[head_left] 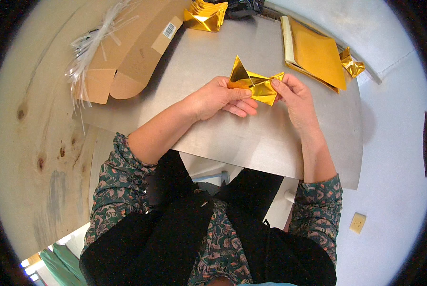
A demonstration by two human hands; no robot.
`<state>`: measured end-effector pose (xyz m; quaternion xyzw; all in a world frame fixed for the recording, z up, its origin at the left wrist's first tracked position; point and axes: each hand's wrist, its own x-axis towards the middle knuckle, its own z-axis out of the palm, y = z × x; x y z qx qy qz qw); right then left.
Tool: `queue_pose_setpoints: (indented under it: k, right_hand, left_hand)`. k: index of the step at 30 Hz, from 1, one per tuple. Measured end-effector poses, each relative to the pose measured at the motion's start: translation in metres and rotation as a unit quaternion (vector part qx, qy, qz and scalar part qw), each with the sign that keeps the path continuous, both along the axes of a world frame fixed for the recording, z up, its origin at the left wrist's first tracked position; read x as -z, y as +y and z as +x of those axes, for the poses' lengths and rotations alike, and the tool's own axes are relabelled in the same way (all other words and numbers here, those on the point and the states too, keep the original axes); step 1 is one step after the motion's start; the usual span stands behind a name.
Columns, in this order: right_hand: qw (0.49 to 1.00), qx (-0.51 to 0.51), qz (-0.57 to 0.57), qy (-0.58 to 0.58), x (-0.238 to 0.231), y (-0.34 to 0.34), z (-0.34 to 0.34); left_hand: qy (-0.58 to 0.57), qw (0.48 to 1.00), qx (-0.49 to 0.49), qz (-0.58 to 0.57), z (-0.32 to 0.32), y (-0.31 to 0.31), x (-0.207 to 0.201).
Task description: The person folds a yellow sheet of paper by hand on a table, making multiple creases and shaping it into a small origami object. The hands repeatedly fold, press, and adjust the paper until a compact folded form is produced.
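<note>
Between my hands, above the grey table, is a partly folded piece of shiny gold foil paper (262, 90). One pointed flap of it stands up at the left. My left hand (225, 97) pinches its left side, thumb on top and fingers underneath. At the right corner, my right hand (292, 91) grips the paper between thumb and fingers. Part of the paper's underside is hidden by my fingers.
A stack of gold sheets (316, 52) lies at the right back, beside a folded gold piece (351, 63). Several folded gold pieces (205, 16) are nested at the back. An open cardboard box (137, 57) with clear plastic strips (87, 64) lies at the left on the grey tabletop (208, 57).
</note>
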<state>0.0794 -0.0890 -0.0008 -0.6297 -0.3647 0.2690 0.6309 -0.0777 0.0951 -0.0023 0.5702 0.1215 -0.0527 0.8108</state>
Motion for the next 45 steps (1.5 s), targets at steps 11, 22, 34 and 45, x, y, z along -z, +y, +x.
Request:
queue_pose_setpoints:
  k: [11,22,34,45]
  right_hand:
    - [0.993,0.025,0.028,0.111,-0.005,0.0,-0.005]
    - [0.995,-0.06,-0.073,0.022,-0.001,-0.001,-0.003]
    - [0.991,-0.083,-0.102,0.023,-0.007,-0.004,-0.002]
    - [0.985,-0.125,-0.117,-0.018,-0.007,-0.008,0.006]
  left_hand:
    - [0.022,0.999,0.012,0.03,0.0,-0.001,-0.001]
    - [0.001,0.999,-0.048,-0.024,0.0,0.001,-0.001]
    - [-0.006,0.998,-0.055,-0.042,-0.002,0.006,-0.001]
    - [-0.001,0.999,-0.034,-0.034,-0.002,0.005,-0.002]
